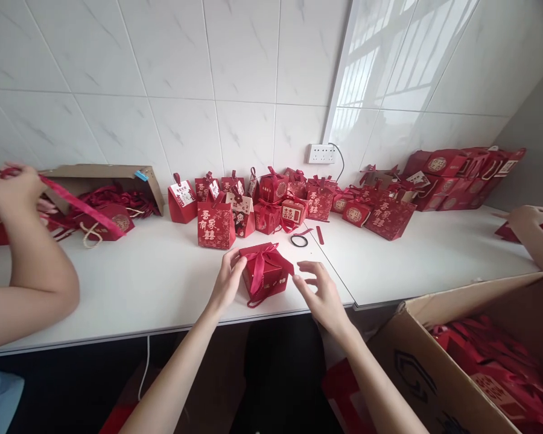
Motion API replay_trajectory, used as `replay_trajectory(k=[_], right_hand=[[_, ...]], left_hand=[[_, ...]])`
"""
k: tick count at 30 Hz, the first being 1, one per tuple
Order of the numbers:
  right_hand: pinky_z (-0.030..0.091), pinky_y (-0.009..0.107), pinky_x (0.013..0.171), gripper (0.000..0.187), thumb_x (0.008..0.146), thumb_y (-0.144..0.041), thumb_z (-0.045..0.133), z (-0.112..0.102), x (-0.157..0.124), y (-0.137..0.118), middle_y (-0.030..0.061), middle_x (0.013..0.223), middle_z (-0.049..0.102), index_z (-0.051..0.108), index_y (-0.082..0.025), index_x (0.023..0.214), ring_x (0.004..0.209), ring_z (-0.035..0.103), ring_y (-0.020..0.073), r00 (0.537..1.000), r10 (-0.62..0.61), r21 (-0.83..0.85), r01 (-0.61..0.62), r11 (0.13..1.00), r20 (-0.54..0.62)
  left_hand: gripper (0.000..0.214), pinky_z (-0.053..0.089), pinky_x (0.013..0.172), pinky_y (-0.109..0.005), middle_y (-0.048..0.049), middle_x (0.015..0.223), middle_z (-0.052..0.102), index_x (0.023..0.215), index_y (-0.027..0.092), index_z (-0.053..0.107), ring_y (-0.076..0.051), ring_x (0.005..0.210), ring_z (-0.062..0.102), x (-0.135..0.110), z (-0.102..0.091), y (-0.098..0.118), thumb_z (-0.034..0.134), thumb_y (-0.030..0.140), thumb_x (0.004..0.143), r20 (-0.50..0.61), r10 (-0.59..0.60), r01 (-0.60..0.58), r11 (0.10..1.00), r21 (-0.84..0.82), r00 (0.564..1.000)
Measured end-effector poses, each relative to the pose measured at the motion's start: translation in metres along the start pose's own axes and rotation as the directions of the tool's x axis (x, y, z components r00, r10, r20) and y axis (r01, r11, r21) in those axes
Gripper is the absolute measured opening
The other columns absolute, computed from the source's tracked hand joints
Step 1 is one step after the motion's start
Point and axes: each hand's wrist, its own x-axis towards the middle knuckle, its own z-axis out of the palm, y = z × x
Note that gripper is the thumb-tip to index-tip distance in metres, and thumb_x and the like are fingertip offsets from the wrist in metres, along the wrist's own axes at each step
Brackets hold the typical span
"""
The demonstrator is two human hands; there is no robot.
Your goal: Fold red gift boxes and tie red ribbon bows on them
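Note:
A small red gift box stands near the table's front edge, tied on top with a red ribbon bow; a twisted cord hangs at its lower front. My left hand holds the box by its left side, thumb at the near corner and fingers partly hidden behind. To the right of the box, my right hand is open with its fingers apart, close to the ribbon's right tail. Behind the box, a black ring and a short red strip lie on the white table.
Finished-looking red favor boxes stand along the tiled wall. More are stacked at right. Cardboard cartons with red boxes and ribbons sit at right front and back left. Two co-workers' arms reach in from both sides, one holding ribbon.

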Motion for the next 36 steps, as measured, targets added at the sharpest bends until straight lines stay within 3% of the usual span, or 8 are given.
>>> replay_trajectory(k=[4,9,16,19,22,26,31,36], right_hand=[[0.052,0.038,0.071,0.031,0.080,-0.044,0.057,0.017,0.016,-0.002,0.0098,0.096,0.059,0.055,-0.018,0.098,0.085,0.060,0.0216,1.000,-0.002,-0.023,0.002,1.000,0.020],[0.049,0.032,0.064,0.015,0.083,-0.029,0.053,0.023,0.019,-0.007,0.0030,0.074,0.058,0.054,-0.020,0.072,0.064,0.056,0.0154,0.999,-0.031,-0.030,0.032,0.999,0.030],[0.048,0.034,0.070,0.012,0.086,-0.021,0.050,-0.008,-0.007,-0.010,0.0058,0.081,0.057,0.061,-0.022,0.082,0.076,0.056,0.0185,0.880,-0.411,-0.042,0.432,0.901,0.239],[0.049,0.036,0.072,0.010,0.085,-0.030,0.053,-0.018,-0.005,-0.004,0.0058,0.082,0.057,0.059,-0.021,0.083,0.080,0.057,0.0198,0.917,-0.360,0.044,0.358,0.933,0.174],[0.047,0.044,0.089,0.064,0.070,-0.042,0.070,-0.015,0.002,0.005,0.0151,0.122,0.048,0.043,-0.019,0.123,0.114,0.049,0.0285,0.959,-0.195,0.054,0.187,0.981,0.206],[0.042,0.047,0.098,0.108,0.064,-0.037,0.075,-0.004,-0.002,0.013,0.0199,0.144,0.026,0.004,-0.022,0.143,0.126,0.041,0.0295,0.873,-0.103,0.057,0.087,0.995,0.477],[0.039,0.053,0.100,0.111,0.068,-0.029,0.072,-0.016,-0.027,0.013,0.0218,0.139,0.034,-0.008,-0.021,0.144,0.128,0.039,0.0337,0.938,-0.284,-0.097,0.307,0.947,0.199],[0.034,0.058,0.102,0.104,0.071,-0.030,0.072,-0.047,-0.031,0.003,0.0199,0.143,0.030,-0.001,-0.024,0.145,0.133,0.029,0.0349,0.881,-0.473,-0.251,0.459,0.853,0.002]], left_hand=[[0.050,0.032,0.105,-0.038,-0.0114,0.136,0.044,0.121,0.020,0.045,-0.024,0.127,0.040,0.018,0.005,0.009,0.056,0.043,0.078,-0.040,0.018,-0.016,0.999,0.048,0.999],[0.040,0.037,0.100,-0.038,-0.0091,0.126,0.054,0.111,0.021,0.056,-0.025,0.119,0.048,0.023,0.007,0.017,0.061,0.036,0.075,0.156,0.008,-0.033,0.987,0.157,0.988],[0.042,0.047,0.091,-0.034,-0.0064,0.122,0.058,0.115,0.022,0.055,-0.024,0.111,0.056,0.014,0.003,0.018,0.060,0.035,0.075,0.297,-0.047,0.039,0.999,0.033,0.954],[0.045,0.049,0.086,-0.034,-0.0063,0.116,0.061,0.117,0.022,0.053,-0.024,0.103,0.060,0.008,0.004,0.021,0.060,0.037,0.076,0.375,-0.082,0.083,0.996,0.013,0.923],[0.050,0.050,0.086,-0.033,-0.0061,0.119,0.059,0.122,0.024,0.049,-0.024,0.105,0.059,0.001,0.006,0.023,0.060,0.039,0.076,0.449,-0.081,0.091,0.996,0.000,0.890],[0.055,0.042,0.097,-0.032,-0.0069,0.136,0.046,0.125,0.026,0.047,-0.025,0.121,0.048,-0.006,0.007,0.020,0.064,0.037,0.074,0.430,-0.032,0.047,0.999,-0.025,0.902],[0.052,0.040,0.098,-0.038,-0.0126,0.134,0.048,0.120,0.021,0.047,-0.027,0.124,0.045,-0.005,0.008,0.002,0.056,0.048,0.076,0.289,-0.032,0.089,0.978,-0.188,0.957],[0.040,0.038,0.099,-0.041,-0.0121,0.121,0.057,0.103,0.018,0.055,-0.027,0.119,0.049,0.013,0.038,-0.005,0.058,0.043,0.072,0.208,-0.036,0.035,0.999,0.007,0.977]])
